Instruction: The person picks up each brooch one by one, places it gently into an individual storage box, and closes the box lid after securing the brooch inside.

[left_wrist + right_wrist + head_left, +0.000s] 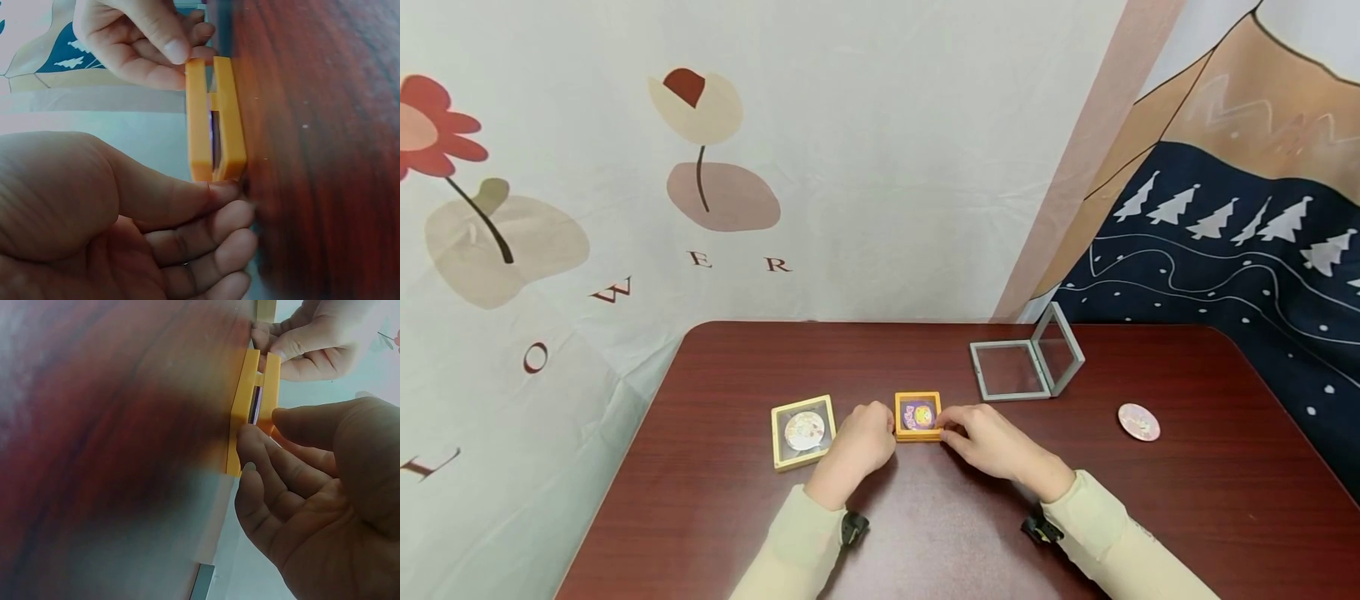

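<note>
A small orange square display case [917, 395] lies on the table between both hands. Inside it shows a purple round badge [918, 415] with a yellow figure. At the case's left side, my left hand [867, 435] pinches its edge with thumb and finger. On the opposite side, my right hand [988, 437] holds the edge, its thumb on the upper frame and a fingertip at the gap. Both wrist views show a narrow gap between the two orange frames [199, 125], with the badge's edge [255, 405] visible in it.
To the left lies a yellow case [781, 442] holding a pale round badge. At the back right a grey case [1015, 397] stands hinged open with its lid raised. A loose pink round badge [1138, 422] rests farther right on the brown table [700, 517].
</note>
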Available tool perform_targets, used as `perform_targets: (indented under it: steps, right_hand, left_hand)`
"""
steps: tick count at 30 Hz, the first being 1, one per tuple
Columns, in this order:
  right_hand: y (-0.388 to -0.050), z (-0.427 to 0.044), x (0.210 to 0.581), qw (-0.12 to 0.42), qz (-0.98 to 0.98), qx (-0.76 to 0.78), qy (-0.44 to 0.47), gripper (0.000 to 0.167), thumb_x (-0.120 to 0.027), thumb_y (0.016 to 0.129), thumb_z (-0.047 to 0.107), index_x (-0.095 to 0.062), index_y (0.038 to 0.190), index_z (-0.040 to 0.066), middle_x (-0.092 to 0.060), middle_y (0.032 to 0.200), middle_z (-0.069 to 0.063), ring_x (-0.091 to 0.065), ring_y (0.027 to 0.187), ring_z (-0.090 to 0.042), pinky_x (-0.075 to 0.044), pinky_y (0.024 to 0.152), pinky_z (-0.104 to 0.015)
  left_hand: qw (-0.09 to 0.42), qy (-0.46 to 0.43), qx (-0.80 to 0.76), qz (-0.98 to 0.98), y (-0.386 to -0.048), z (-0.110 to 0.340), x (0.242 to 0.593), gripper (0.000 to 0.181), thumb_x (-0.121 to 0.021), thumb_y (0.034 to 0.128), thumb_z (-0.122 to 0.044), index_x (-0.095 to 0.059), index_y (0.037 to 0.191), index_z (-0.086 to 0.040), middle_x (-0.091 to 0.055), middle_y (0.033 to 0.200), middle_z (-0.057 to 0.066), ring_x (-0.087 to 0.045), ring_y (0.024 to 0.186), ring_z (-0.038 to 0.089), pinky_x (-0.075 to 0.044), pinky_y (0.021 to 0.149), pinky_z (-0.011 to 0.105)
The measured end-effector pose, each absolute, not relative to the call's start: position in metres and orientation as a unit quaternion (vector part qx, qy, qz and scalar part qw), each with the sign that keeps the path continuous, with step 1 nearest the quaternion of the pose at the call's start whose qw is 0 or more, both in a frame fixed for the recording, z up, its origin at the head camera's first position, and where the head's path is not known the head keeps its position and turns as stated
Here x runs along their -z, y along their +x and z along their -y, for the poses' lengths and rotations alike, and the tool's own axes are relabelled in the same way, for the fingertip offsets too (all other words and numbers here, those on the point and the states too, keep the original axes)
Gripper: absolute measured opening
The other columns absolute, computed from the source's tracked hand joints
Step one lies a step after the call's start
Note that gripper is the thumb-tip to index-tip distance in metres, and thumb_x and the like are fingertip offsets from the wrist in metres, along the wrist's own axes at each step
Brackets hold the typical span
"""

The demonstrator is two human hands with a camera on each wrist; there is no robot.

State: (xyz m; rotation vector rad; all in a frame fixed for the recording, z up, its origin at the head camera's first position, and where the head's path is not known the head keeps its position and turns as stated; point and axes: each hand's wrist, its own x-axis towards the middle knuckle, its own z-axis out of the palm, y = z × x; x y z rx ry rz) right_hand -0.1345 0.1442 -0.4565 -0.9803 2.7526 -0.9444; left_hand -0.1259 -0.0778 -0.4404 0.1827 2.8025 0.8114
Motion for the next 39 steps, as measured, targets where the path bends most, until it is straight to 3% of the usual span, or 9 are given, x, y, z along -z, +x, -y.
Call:
perform_targets:
  steps: [3,7,10,22,39]
  right_hand:
    - [-0.135,-0.144,0.455,0.039,-0.896,0.305,-0.321,0.011,-0.071,0.098,0.004,-0.076,0.108,0.007,-0.075,0.101,0.0,-0.068,0.09,-0.01,-0.057,0.08,-0.033]
    - [-0.136,-0.143,0.454,0.034,-0.896,0.306,-0.32,0.009,-0.071,0.098,0.005,-0.077,0.105,0.007,-0.076,0.099,0.0,-0.068,0.089,-0.008,-0.057,0.079,-0.033]
    - [-0.136,-0.142,0.454,0.03,-0.896,0.31,-0.316,0.007,-0.072,0.098,0.005,-0.077,0.102,0.008,-0.075,0.096,0.002,-0.065,0.083,-0.005,-0.056,0.075,-0.03]
    - [-0.137,-0.141,0.452,0.039,-0.901,0.311,-0.299,0.005,-0.075,0.095,0.004,-0.075,0.094,0.01,-0.073,0.088,0.005,-0.06,0.074,0.0,-0.052,0.069,-0.024]
    - [-0.139,-0.141,0.456,0.033,-0.898,0.31,-0.311,0.01,-0.075,0.095,0.002,-0.072,0.09,0.011,-0.069,0.083,0.007,-0.056,0.072,0.001,-0.05,0.066,-0.023]
  left_hand:
    - [0.118,0.062,-0.273,-0.953,-0.126,0.078,0.436,0.038,-0.058,0.085,0.007,-0.041,0.058,-0.012,-0.029,0.058,-0.003,-0.032,0.056,0.016,-0.031,0.053,0.032]
    - [0.135,0.047,-0.272,-0.952,-0.125,0.076,0.429,0.029,-0.064,0.0976,-0.006,-0.061,0.069,-0.01,-0.054,0.068,0.002,-0.052,0.066,0.019,-0.047,0.064,0.038]
    - [0.14,0.039,-0.277,-0.95,-0.124,0.075,0.429,0.025,-0.067,0.1017,-0.015,-0.068,0.077,-0.01,-0.063,0.077,0.005,-0.059,0.074,0.021,-0.051,0.072,0.041]
    - [0.126,0.045,-0.281,-0.95,-0.124,0.074,0.43,0.033,-0.069,0.1004,-0.014,-0.067,0.067,-0.012,-0.061,0.074,0.003,-0.056,0.071,0.02,-0.05,0.07,0.039]
    - [0.131,0.033,-0.279,-0.951,-0.124,0.072,0.431,0.028,-0.072,0.0986,-0.014,-0.07,0.071,-0.012,-0.063,0.079,0.004,-0.059,0.076,0.022,-0.052,0.073,0.043]
